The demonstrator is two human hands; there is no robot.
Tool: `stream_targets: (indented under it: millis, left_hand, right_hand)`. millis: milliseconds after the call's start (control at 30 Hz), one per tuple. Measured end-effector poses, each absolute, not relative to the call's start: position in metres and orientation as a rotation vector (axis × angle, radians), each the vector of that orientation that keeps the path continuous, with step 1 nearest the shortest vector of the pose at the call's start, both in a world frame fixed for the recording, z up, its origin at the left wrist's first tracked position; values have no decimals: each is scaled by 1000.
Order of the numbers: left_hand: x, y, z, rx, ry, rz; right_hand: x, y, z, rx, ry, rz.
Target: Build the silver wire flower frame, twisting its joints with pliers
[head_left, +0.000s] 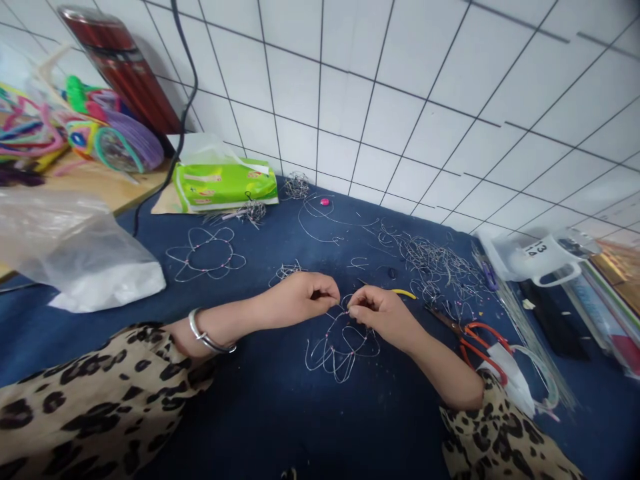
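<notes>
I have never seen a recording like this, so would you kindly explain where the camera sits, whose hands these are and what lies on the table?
There is no machine here: one camera sits on a person's head and looks forward and down, so both bare hands are that person's own. The left hand and the right hand meet in the middle, each pinching a beaded wire flower that lies on a blue cloth. A second wire flower lies further left, near a green tissue pack. To the right lie a heap of wire scraps, a red-handled tool and a white mug. A clear plastic bag sits far left.
</notes>
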State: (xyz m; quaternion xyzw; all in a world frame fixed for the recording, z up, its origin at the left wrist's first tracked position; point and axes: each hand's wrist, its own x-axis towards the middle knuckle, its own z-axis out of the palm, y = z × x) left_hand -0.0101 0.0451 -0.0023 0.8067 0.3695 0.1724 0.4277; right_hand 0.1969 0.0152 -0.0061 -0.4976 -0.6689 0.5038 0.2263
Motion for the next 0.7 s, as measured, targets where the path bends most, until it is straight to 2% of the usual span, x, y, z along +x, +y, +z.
stream_targets:
  millis: [700]
  left_hand:
    - [-12, 47, 0, 2057, 878, 368]
  right_hand:
    - [195, 14, -7, -1388, -1859, 1367]
